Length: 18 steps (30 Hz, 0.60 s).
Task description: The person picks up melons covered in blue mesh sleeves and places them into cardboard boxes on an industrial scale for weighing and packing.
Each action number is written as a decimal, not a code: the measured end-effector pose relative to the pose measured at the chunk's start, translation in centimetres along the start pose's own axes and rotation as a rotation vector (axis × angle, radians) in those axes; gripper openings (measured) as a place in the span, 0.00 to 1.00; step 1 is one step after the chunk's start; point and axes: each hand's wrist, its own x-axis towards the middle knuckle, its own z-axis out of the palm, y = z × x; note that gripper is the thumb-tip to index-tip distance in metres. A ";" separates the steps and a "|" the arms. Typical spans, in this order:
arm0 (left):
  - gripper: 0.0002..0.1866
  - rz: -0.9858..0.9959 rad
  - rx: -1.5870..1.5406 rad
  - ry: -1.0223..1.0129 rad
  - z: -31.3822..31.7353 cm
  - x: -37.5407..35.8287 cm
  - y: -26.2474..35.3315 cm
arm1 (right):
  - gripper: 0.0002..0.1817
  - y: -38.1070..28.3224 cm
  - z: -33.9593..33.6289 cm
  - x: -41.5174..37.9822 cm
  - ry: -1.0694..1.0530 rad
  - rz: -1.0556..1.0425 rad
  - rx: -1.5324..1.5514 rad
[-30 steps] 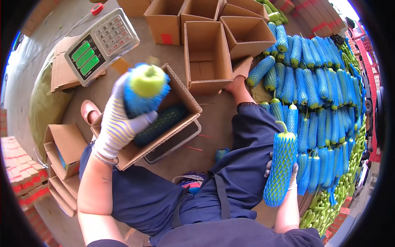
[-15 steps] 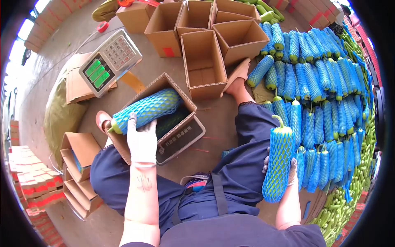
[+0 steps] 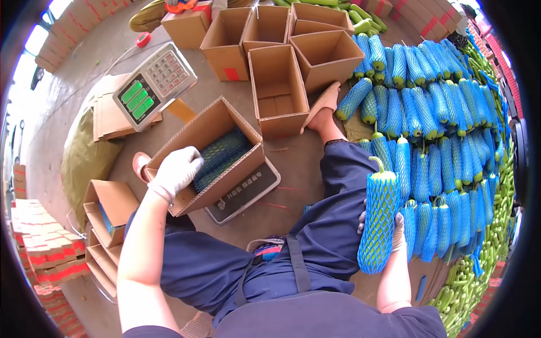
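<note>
My left hand [image 3: 178, 171], in a white glove, is over the near left end of an open cardboard box [image 3: 239, 163]. Its fingers are curled, and whatever may be in them is hidden. Inside the box, green gourds in blue foam nets [image 3: 221, 156] lie lengthwise, partly in shadow. The box stands on the platform of a weighing scale [image 3: 248, 191]. On the right, my gloved right hand [image 3: 399, 232] holds a netted green gourd [image 3: 377, 222] from behind. That gourd is nearly upright, its curved stem at the top, and it hides most of the hand.
Several open boxes [image 3: 280, 90] stand ahead. The scale's lit display [image 3: 137, 102] faces me at the upper left. Rows of netted gourds [image 3: 434, 166] fill the right side, with bare green gourds [image 3: 459, 296] beyond. Folded cartons [image 3: 110, 211] lie at left, and a red tape roll [image 3: 143, 39] farther off.
The netted gourd that my left hand held over the box is now down inside it. That hand has moved left to the box's end. My right hand still holds its gourd, almost unmoved.
</note>
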 end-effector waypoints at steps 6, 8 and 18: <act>0.17 -0.168 0.870 -0.307 3.9 5.2 -3.0 | 0.57 -0.3 2.4 0.0 0.065 -0.004 -0.027; 0.18 -0.214 0.871 -0.375 5.5 6.4 -4.0 | 0.59 0.1 1.2 0.1 0.059 0.004 -0.040; 0.21 0.036 -0.389 -0.076 0.5 1.2 1.7 | 0.50 -2.1 9.8 2.1 0.024 -0.018 -0.308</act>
